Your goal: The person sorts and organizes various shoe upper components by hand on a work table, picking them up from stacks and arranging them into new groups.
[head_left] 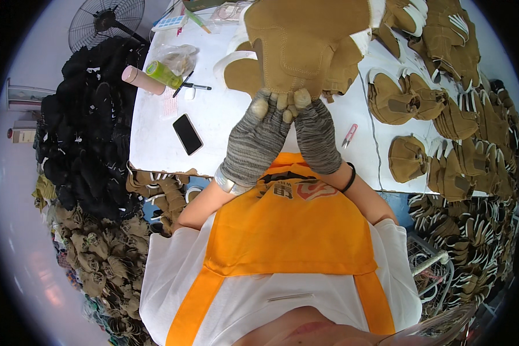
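Both of my hands wear grey knitted gloves with bare fingertips. Between them, over the white table (161, 138), they hold up a brown stitched shoe upper (305, 40). My left hand (258, 124) pinches its lower edge with the thumb, close beside my right hand (315, 127), which grips the same edge. Fingers behind the piece are hidden. Partly covered by it lies more brown upper material with white edging (239, 75). Small pink-handled snips (349, 136) rest on the table to the right of my right hand.
Left on the table are a black phone (188, 134), a pink bottle (142, 80), a green container (164, 75) and a pen (196, 86). Stacked brown uppers (408, 159) stand along the right. Black pieces (92, 127) pile up beside the table, near a fan (105, 22).
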A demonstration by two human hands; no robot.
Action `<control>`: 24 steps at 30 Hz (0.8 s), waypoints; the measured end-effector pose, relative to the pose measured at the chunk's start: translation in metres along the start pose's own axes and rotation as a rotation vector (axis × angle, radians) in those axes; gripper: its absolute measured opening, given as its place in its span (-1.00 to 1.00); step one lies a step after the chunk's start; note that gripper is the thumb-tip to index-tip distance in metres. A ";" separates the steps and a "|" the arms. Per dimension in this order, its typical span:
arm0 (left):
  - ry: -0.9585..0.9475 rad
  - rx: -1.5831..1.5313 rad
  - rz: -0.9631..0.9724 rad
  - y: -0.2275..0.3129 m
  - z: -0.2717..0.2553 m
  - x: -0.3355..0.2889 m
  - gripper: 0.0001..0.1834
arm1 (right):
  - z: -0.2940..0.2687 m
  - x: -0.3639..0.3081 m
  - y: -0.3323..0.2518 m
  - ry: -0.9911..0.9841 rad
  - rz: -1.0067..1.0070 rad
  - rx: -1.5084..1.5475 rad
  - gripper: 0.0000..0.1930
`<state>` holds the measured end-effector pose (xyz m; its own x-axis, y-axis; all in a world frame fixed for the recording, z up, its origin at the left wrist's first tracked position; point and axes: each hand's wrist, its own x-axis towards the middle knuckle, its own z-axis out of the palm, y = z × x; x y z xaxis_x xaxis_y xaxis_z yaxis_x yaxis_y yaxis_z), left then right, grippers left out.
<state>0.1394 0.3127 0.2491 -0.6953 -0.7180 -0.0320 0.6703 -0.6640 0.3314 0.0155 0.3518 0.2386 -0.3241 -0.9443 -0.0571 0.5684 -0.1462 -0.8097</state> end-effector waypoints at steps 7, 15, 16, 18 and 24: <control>0.027 -0.161 -0.231 -0.003 -0.020 0.030 -0.57 | -0.015 -0.008 0.015 0.048 -0.063 -0.216 -0.67; 0.240 0.506 0.179 0.019 0.001 0.026 -0.58 | -0.259 -0.013 0.044 -0.123 0.319 -1.603 -0.54; 0.245 0.597 0.264 0.019 -0.004 0.024 -0.55 | -0.245 -0.013 0.047 0.112 0.469 -1.723 -0.52; 0.386 0.664 0.200 0.021 -0.013 0.016 -0.53 | -0.237 -0.024 0.052 0.467 0.576 -1.850 -0.49; 0.169 1.139 0.181 0.027 -0.025 0.005 -0.30 | -0.285 -0.017 0.109 0.599 0.400 -1.630 -0.56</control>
<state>0.1602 0.2856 0.2342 -0.5121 -0.8589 0.0053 0.0762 -0.0393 0.9963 -0.1324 0.4354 -0.0151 -0.7831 -0.5651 -0.2597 -0.4569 0.8060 -0.3763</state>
